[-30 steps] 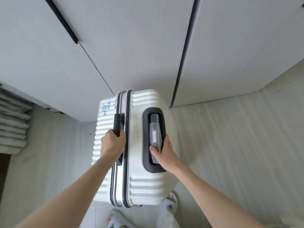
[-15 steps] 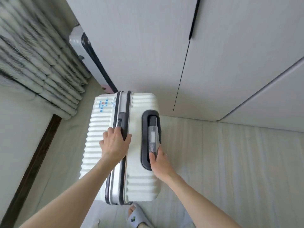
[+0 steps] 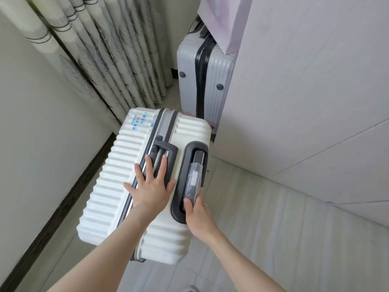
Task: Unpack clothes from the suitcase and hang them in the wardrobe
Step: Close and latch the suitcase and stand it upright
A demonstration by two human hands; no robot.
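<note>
The left hand (image 3: 150, 186) lies flat, fingers spread, on the white suitcase (image 3: 105, 186) over its carry handle (image 3: 166, 146); the right hand (image 3: 197, 213) grips the wrapped pull handle (image 3: 194, 182). Beyond the suitcase stand a grey suitcase (image 3: 212, 81) — top hidden by a bag (image 3: 225, 24) — and curtains (image 3: 109, 60); the wardrobe (image 3: 305, 91) rises beside it, doors closed.
</note>
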